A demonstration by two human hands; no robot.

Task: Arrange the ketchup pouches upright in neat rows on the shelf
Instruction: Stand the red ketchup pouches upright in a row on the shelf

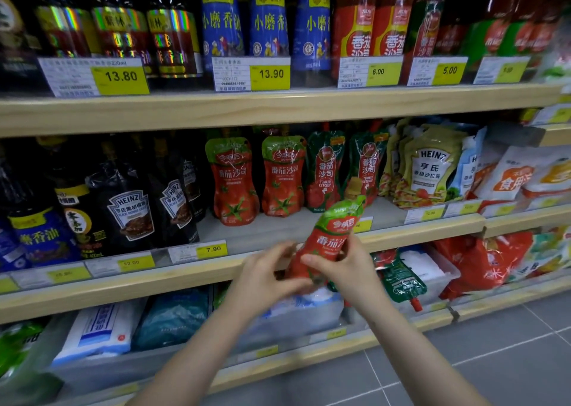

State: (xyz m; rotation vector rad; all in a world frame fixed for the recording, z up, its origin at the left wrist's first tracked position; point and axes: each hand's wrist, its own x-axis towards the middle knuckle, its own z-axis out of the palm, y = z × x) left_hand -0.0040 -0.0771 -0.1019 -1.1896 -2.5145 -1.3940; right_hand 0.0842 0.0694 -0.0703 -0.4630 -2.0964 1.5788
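Two hands, left hand [265, 274] and right hand [346, 268], grip one tilted ketchup pouch [327, 238] between their fingers, seemingly clear of the shelf [278, 229] beyond.

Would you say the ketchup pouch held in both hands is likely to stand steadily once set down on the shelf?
Probably only just. The held ketchup pouch looks soft and bulging, so it may sag. Its glossy film seems slippery. The two matching pouches stand upright on the shelf, so its base likely holds.
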